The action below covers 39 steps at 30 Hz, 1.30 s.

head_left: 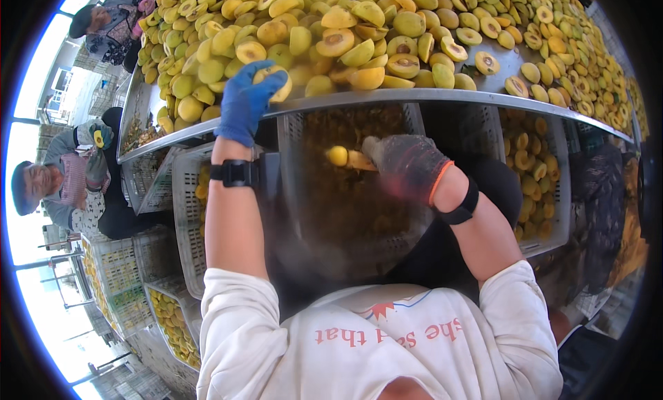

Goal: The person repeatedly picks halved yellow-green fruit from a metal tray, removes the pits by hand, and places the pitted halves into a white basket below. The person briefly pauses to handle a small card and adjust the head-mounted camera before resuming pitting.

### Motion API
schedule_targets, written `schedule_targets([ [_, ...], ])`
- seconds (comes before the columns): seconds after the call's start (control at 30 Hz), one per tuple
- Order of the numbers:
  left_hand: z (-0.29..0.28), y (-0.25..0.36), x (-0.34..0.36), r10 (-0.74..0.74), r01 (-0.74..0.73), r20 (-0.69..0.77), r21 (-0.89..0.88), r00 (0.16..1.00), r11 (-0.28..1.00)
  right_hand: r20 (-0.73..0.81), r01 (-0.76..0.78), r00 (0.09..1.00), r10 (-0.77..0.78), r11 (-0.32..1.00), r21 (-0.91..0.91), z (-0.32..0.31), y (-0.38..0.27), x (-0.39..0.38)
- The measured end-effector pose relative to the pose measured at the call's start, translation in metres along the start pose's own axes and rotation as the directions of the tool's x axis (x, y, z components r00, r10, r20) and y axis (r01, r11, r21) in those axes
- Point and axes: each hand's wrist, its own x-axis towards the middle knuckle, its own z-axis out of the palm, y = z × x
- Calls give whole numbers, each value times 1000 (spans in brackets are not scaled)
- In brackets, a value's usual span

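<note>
In my blue-gloved left hand [252, 99], at the table's near edge, is a yellow peach half [273, 82], gripped between fingers and thumb. My right hand [407, 166], in a dark glove with an orange cuff, is closed around a short tool [359, 160]. A tan, wood-like shaft shows and a rounded yellow end points left; the rest is hidden in the fist. Below that hand sits a crate [293, 134] with brownish scraps inside, dim and blurred. Heaped on the metal table [497, 99] are many yellow-green peach halves [338, 42], several with brown pits or hollows showing.
A white crate [188, 217] stands left of my knees, and another crate [561, 193] at right holds peach halves. At far left, a co-worker [69, 172] sits holding a fruit half; a second person [110, 27] is farther back. More fruit-filled crates [141, 269] stand at lower left.
</note>
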Motion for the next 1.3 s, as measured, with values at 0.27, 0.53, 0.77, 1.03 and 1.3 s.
schedule_targets([
  [0.27,-5,34,-95,234,-187,90,-362,968,913,-89,-6,996,11,998,62,6,-3,-3],
  [0.53,27,5,-98,226,-152,117,-445,967,882,-121,29,992,-27,999,22,25,8,8],
  [0.77,28,-16,-77,189,-134,203,-260,961,956,-27,-150,988,154,982,113,24,2,4],
  [1.03,118,65,-141,427,-394,531,-181,732,901,60,-260,962,268,959,-114,94,-11,-28],
  [1.3,193,131,-187,-19,517,838,-317,545,795,-52,-188,982,181,926,-326,128,1,-90],
])
